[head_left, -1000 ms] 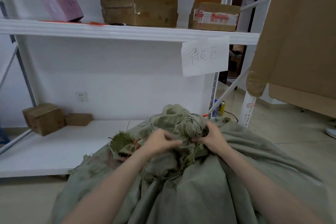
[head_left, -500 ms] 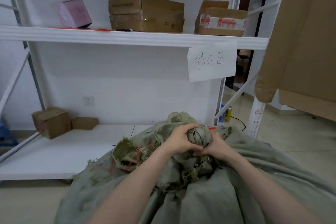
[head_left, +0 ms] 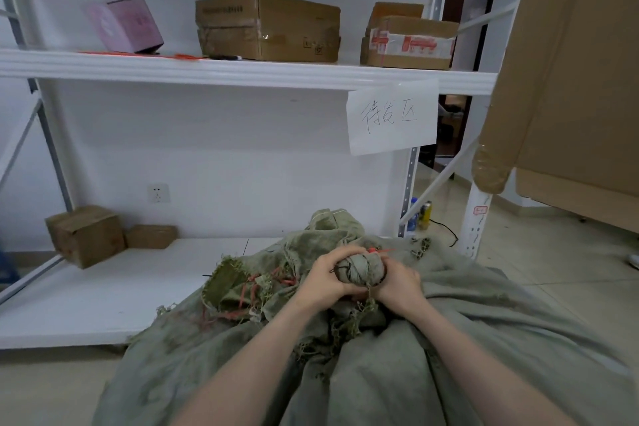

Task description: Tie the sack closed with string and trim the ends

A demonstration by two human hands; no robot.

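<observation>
A big grey-green woven sack [head_left: 397, 373] fills the lower middle of the head view. Its frayed mouth is gathered into a tight bunch [head_left: 359, 268]. My left hand [head_left: 328, 278] grips that bunch from the left, fingers curled over the top. My right hand [head_left: 397, 282] grips it from the right and below. A short end of red string [head_left: 378, 250] sticks out just above the bunch, by my right fingers. More red string [head_left: 249, 290] lies tangled in the loose frayed flap to the left. No cutting tool is in sight.
A white shelving rack [head_left: 242, 74] stands right behind the sack, with cardboard boxes [head_left: 268, 26] and a pink box [head_left: 126, 24] on the upper shelf. Two small boxes [head_left: 86, 235] sit on the low shelf. A large cardboard sheet [head_left: 570, 79] hangs at the right. Two cans [head_left: 420, 216] stand on the floor.
My hands have come together on the sack mouth and squeezed the loose cloth into a tight bunch. The camera has tilted slightly.
</observation>
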